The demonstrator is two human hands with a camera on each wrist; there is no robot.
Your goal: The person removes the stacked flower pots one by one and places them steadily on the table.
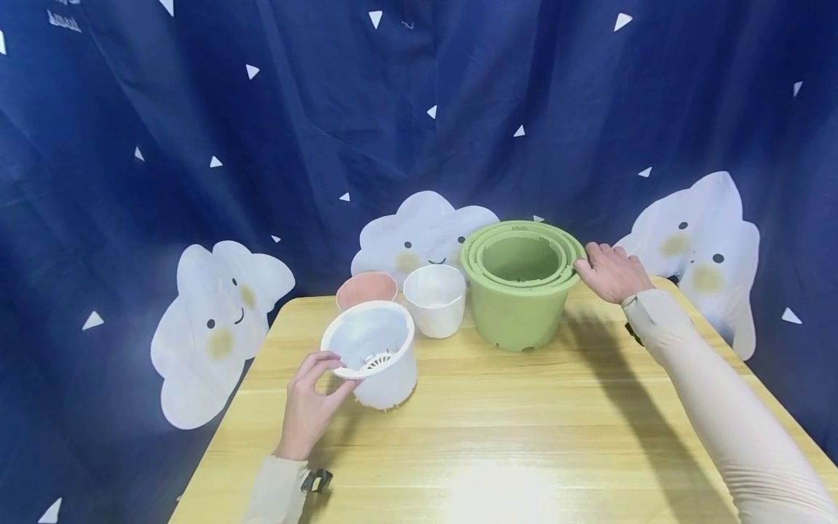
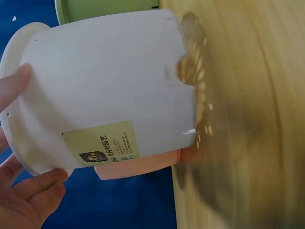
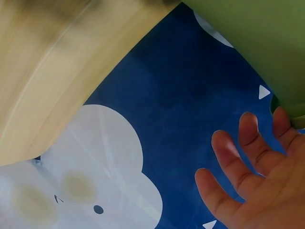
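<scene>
My left hand (image 1: 309, 407) pinches the near-left rim of a white plastic flower pot (image 1: 390, 382), thumb on one side and fingers on the other. This pot is tilted, with a slotted bottom and, in the left wrist view, a yellowish label (image 2: 102, 145); its base is close over the table. At the back right stands a stack of nested green flower pots (image 1: 517, 320). My right hand (image 1: 615, 273) is at the right rim of that stack, its fingers (image 3: 224, 145) spread and loosely extended in the right wrist view.
A pink pot (image 1: 366, 290) and a small white pot (image 1: 440, 309) stand at the back of the wooden table (image 1: 458, 437), behind the held pot and left of the green stack. Behind the table hangs a dark blue curtain (image 1: 327, 109) with clouds and triangles.
</scene>
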